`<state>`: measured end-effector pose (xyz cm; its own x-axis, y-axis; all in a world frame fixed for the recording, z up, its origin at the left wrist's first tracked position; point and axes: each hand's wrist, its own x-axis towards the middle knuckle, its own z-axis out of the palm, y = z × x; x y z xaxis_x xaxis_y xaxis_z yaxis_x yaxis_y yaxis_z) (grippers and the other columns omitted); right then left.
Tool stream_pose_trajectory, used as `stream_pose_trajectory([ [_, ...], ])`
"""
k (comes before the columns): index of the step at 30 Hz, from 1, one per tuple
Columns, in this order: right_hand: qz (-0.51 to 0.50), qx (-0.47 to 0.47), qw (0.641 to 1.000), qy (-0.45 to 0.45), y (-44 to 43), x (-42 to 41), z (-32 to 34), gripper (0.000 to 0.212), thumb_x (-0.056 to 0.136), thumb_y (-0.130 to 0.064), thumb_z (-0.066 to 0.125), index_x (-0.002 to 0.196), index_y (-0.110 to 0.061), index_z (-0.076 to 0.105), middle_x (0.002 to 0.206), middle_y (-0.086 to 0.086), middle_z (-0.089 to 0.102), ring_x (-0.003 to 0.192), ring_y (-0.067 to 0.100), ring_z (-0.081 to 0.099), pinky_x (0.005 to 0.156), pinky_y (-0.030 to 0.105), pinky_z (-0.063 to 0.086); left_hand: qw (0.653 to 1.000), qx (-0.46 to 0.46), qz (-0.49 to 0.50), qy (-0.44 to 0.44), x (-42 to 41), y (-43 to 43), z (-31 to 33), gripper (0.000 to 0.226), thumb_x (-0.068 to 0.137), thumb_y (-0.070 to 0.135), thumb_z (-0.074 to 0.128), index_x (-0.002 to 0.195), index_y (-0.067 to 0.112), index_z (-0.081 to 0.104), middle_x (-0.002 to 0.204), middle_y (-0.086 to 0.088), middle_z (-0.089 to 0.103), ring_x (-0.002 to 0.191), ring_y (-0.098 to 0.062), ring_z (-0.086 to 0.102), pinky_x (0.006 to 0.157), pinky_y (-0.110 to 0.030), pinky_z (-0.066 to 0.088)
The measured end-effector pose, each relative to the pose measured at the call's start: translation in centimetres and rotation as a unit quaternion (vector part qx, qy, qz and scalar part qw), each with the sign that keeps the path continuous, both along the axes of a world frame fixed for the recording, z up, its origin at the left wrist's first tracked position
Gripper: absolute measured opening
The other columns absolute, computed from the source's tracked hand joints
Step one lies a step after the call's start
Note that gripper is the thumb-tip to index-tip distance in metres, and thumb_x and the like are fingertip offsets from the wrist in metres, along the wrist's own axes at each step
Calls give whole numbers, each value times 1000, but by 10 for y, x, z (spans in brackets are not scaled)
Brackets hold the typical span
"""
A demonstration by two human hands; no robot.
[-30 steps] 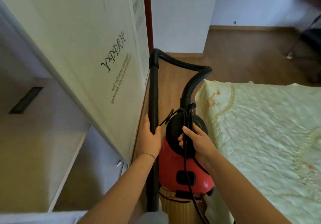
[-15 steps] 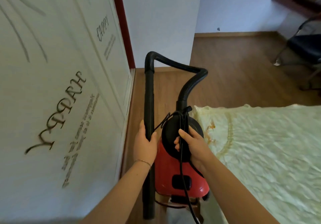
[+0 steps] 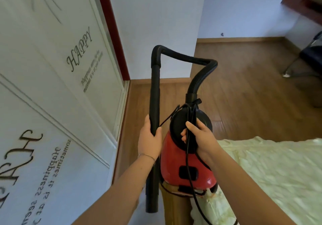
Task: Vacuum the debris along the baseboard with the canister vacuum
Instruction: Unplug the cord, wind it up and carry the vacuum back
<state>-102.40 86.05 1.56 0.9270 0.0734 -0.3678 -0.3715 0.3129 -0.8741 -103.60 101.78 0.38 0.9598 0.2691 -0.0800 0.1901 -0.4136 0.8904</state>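
Both of our hands are gripping the machine: our left hand (image 3: 150, 142) is wrapping closed around the black wand (image 3: 155, 113), while our right hand (image 3: 200, 138) is clamping onto the black top of the red canister vacuum (image 3: 187, 170), pinning the black power cord (image 3: 188, 148) under its fingers. We are holding the vacuum off the wooden floor (image 3: 244, 94), between the white wardrobe doors (image 3: 52, 85) on our left and the pale yellow bedspread (image 3: 270, 172) on our right. Beyond the wand, the ribbed hose (image 3: 188, 60) is looping back to the canister, and farther off the baseboard (image 3: 240, 39) is running along the white wall.
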Motion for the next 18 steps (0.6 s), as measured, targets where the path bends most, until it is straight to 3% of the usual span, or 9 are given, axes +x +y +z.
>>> stream_pose_trajectory([
  [3,-21,-4,1000,13,1,65,-6,23,96,-15,52,118,-12,59,65,9,60,53,17,57,52,26,49,999,1,-38,-1,66,-1,-12,61,96,23,49,149,23,17,137,5,43,121,-2,38,93,-15,30],
  [6,-49,-3,999,23,3,132,-9,27,96,-15,52,123,-14,56,66,9,61,54,17,58,53,27,49,998,-3,-65,11,142,2,-20,61,96,25,48,149,26,18,128,11,44,116,-6,46,91,-20,36],
  [8,-71,-6,997,26,4,174,-6,30,96,-15,52,126,-14,55,66,10,61,53,17,57,53,27,49,996,-7,-85,20,193,5,-20,61,95,26,48,148,29,18,130,16,41,117,-7,46,98,-24,38],
  [11,-100,-4,995,21,2,232,1,30,96,-15,52,126,-12,54,67,10,60,53,18,56,54,27,48,994,-9,-104,28,263,5,-21,60,95,29,48,148,31,19,128,5,52,109,-11,54,95,-35,49],
  [18,-157,9,987,16,-29,342,6,27,97,-16,51,123,-15,56,67,10,59,54,19,54,57,30,47,988,-11,-154,16,396,-26,-15,61,96,28,48,149,28,18,123,9,49,105,-6,50,86,-22,44],
])
